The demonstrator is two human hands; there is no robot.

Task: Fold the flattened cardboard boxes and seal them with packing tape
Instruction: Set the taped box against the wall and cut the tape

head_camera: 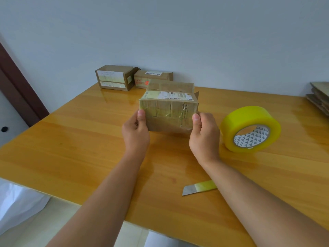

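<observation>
Both hands hold one cardboard box [169, 107] above the middle of the wooden table [80, 139], in front of the person. Left hand [136, 130] grasps the box's left edge, thumb pressed on the near face, other fingers hidden behind it. Right hand [204, 134] grasps the right edge the same way, thumb on the near face. Each grip is closed on the box, one per side.

The box is folded up into shape. Its near face shows strips of yellowish tape and torn paper; a white shipping label lies across the top face. Whether its base touches the table or hangs just above it, cannot tell; a shadow lies under it.

Roll of yellow packing tape [250, 129] lies on the table just to the right of the right hand, not touching it, core opening turned toward the camera. A utility knife [199, 188] with a yellow handle and bare blade lies flat near the front edge, partly hidden under the right forearm.

Far side, against the pale wall: two more folded boxes. The left one [114, 78] carries white labels; the other [153, 77], just beside it, has a red mark. At the far right edge, a stack of flattened cardboard [318, 98].
</observation>
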